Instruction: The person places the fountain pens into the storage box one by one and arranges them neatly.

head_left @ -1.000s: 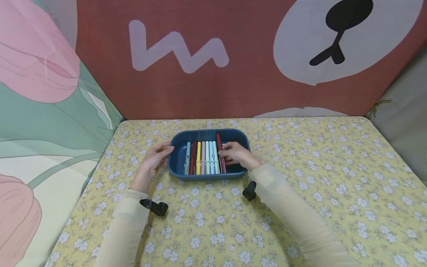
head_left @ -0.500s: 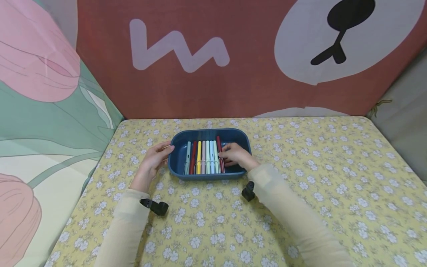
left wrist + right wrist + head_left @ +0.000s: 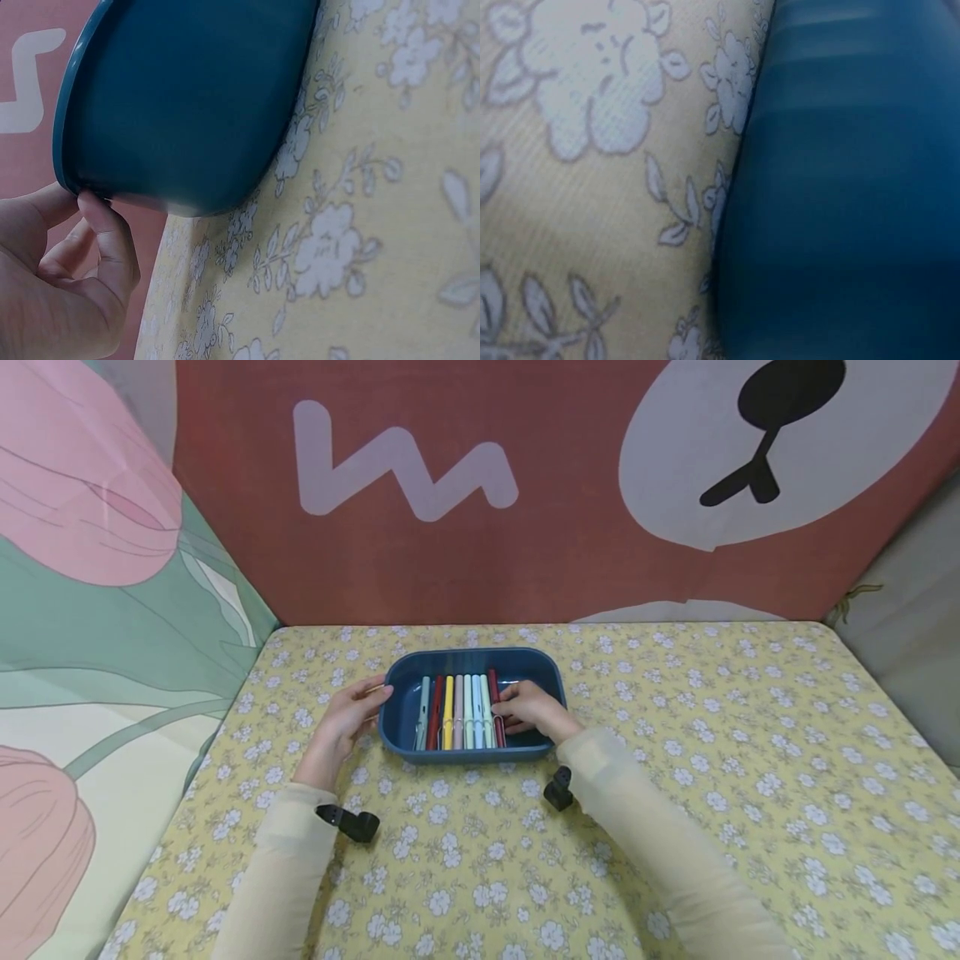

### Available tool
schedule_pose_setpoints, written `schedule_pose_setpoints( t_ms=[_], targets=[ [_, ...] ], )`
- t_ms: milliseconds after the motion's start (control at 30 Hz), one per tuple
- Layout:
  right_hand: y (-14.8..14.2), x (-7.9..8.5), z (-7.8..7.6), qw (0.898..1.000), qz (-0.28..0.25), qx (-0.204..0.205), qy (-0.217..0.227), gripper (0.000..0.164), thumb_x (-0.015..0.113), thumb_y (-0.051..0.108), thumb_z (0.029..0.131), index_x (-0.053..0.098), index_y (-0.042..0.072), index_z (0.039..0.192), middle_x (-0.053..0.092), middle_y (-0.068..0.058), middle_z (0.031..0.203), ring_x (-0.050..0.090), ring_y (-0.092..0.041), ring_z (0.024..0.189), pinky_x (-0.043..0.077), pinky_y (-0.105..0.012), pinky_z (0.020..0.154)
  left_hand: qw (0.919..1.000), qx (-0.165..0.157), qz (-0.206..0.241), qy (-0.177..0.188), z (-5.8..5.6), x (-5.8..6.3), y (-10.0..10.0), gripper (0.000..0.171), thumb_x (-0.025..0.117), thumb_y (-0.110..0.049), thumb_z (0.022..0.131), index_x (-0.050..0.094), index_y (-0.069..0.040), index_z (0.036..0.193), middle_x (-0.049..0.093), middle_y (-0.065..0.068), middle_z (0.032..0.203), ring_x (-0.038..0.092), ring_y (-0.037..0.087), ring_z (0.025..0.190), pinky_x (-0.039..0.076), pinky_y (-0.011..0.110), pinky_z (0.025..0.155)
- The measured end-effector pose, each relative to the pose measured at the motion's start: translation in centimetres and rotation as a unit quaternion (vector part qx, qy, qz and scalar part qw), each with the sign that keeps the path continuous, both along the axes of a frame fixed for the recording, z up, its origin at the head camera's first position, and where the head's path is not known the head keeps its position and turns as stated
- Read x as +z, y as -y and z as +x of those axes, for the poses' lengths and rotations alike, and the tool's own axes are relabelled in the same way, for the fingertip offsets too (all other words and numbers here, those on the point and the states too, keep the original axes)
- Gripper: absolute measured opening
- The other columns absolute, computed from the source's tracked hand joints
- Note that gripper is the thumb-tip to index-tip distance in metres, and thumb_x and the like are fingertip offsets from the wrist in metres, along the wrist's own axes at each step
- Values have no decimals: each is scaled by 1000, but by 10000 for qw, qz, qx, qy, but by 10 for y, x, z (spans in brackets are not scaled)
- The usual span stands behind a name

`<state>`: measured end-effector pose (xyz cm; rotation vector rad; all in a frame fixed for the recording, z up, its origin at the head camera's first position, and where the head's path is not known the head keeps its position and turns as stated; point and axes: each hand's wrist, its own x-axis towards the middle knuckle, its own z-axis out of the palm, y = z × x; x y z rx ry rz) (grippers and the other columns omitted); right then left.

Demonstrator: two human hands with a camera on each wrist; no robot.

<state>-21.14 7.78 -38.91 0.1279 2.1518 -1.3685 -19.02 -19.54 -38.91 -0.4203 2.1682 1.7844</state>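
Observation:
A dark blue oblong tray (image 3: 471, 758) stands on the table with a row of clip pens lying side by side in it. My left hand (image 3: 347, 718) pinches its left end at the rim, thumb and forefinger meeting there in the left wrist view. Inside the right part, my right hand (image 3: 534, 707) holds a dark red pen (image 3: 493, 683) at the row's right end. Leftward lie pale green and light blue pens (image 3: 476, 702), a pinkish one (image 3: 458, 702), a yellow one (image 3: 447, 702), another dark red one (image 3: 435, 710) and a grey-green one (image 3: 423, 710). The right wrist view shows only tray wall and cloth.
A yellow flowered cloth (image 3: 450, 868) covers the table. Behind it rises a red-brown printed fabric wall (image 3: 480, 568), with a flower-printed panel (image 3: 90, 635) at the left. Small black cameras (image 3: 352, 823) sit on both wrists.
The right-hand dark red pen has slid slightly toward me and straightened beside the row, my right hand still on it. My left hand has stayed at the rim.

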Motion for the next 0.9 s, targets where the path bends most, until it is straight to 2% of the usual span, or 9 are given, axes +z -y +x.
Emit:
schedule_pose_setpoints(
  t_ms=[500,900],
  targets=[
    [2,-3,0,9996,-51,-263,25,37,57,8,95,46,-5,128,51,-22,126,57,-18,82,57,-34,84,10000,-7,-65,5,0,-1,0,55,56,-34,97,40,-19,147,47,10,144,59,-4,86,48,14,71],
    [3,-6,-2,9992,205,-270,-201,39,62,7,91,49,-6,125,51,-23,126,63,-21,84,58,-31,78,10000,3,4,-47,1,0,0,54,57,-34,96,41,-18,146,49,9,140,60,-3,84,47,14,68]
  ],
)
